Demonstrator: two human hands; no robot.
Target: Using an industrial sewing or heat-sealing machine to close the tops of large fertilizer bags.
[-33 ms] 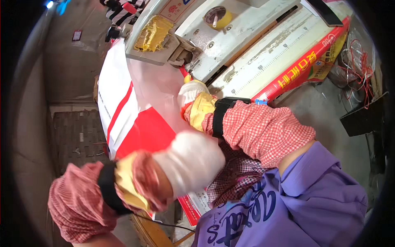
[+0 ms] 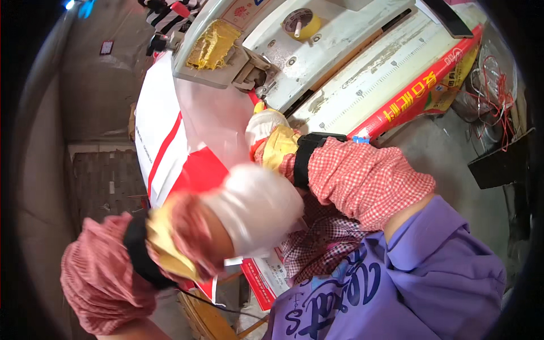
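A white glove with a yellow fingertip covers my right hand [image 2: 266, 126], which rests on a large white-and-red plastic sack [image 2: 167, 141] close under the head of a sewing machine [image 2: 249, 71]. Most of that hand's fingers are hidden. Lower and to the left, in front of the sack's red part, my left hand [image 2: 258, 209] is also white-gloved. It is blurred by motion and its fingers do not show. Checked red sleeve covers and black wrist straps are on both arms. The sack hangs from the machine toward the left.
A yellow tape roll [image 2: 303, 24] lies on the machine. Along the worktable [image 2: 362, 90] runs a red strip [image 2: 413, 96]; a dark flat device [image 2: 447, 17] lies at its far end. At right are tangled red strings [image 2: 490, 93] and a black box [image 2: 504, 158]. Wooden legs [image 2: 207, 317] stand below.
My left hand has shifted slightly up and to the left, and the sack's red part beside it has moved a little. My right hand stays nearly in place.
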